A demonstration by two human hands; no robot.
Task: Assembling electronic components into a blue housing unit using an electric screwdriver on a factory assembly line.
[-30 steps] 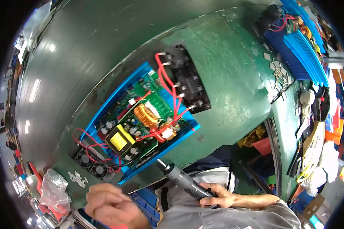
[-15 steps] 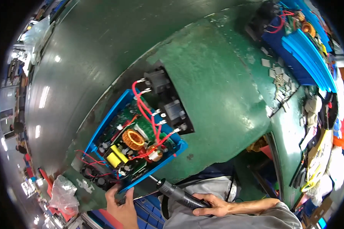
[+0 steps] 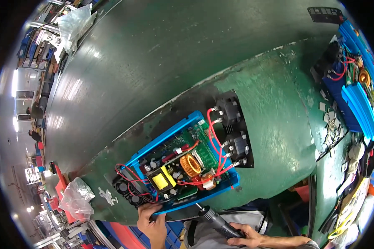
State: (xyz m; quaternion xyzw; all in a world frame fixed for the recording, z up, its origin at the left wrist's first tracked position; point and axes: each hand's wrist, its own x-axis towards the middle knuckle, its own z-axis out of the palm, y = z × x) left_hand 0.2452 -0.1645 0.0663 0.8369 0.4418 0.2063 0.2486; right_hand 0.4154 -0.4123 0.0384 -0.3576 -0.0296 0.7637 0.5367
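A blue metal case (image 3: 142, 156) lies open on the bench, showing a green circuit board (image 3: 209, 150), a copper-wound ring coil (image 3: 190, 165) and a yellow transformer (image 3: 160, 181). Red wires run from it to a black socket panel (image 3: 245, 149) at its right end. Two small black fans (image 3: 121, 185) sit at its left end. My left hand (image 3: 151, 220) has curled fingers at the near corner beside the fans; what they pinch is hidden. In my right hand (image 3: 247, 237) is a black electric screwdriver (image 3: 218, 222), its tip close to the case's near side.
At the far right stand more blue housings (image 3: 358, 110) with parts in them, near scattered small grey plates (image 3: 332, 128). White plastic pieces (image 3: 107, 196) and a clear plastic bag (image 3: 77, 200) lie on the left. Yellow-handled scissors or pliers (image 3: 341, 227) are at the lower right.
The whole view has shifted, so the bench and case appear farther right and lower. My left fingers have drawn closer together at the corner. The screwdriver stays beside the case's near edge.
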